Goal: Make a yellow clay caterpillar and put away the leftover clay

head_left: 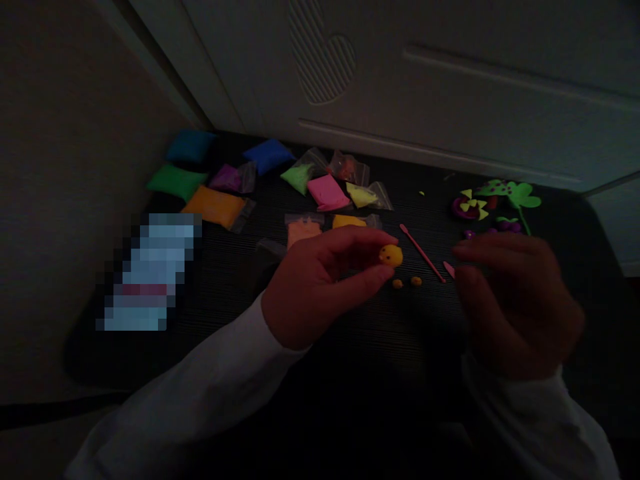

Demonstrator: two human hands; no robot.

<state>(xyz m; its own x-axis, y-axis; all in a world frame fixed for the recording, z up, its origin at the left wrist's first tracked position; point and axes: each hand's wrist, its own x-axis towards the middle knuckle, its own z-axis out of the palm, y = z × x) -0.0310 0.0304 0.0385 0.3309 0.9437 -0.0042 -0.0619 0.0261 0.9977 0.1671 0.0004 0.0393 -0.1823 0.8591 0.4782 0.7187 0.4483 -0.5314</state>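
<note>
My left hand (330, 277) pinches a small yellow clay chick head (393, 256) between thumb and fingertips. Two dark dots and a tiny beak-like bump show on its left side. My right hand (520, 300) hovers to the right, its thumb and index fingertip slightly apart with nothing visible between them. Just below the chick head, two small yellow-brown clay pieces (417, 281) lie on the dark table (350, 347). Between the hands is a thin pink modelling tool (423, 253). Another pink tool tip (449, 269) shows beside my right thumb, the rest hidden behind the hand.
Clay packets lie across the back and left, including a blue packet (269, 155), a pink block (328, 193) and an orange packet (213, 205). A lit, blurred screen (150, 267) is at left. Purple, yellow and green clay pieces (470, 205) lie back right, before a pale panel (380, 87).
</note>
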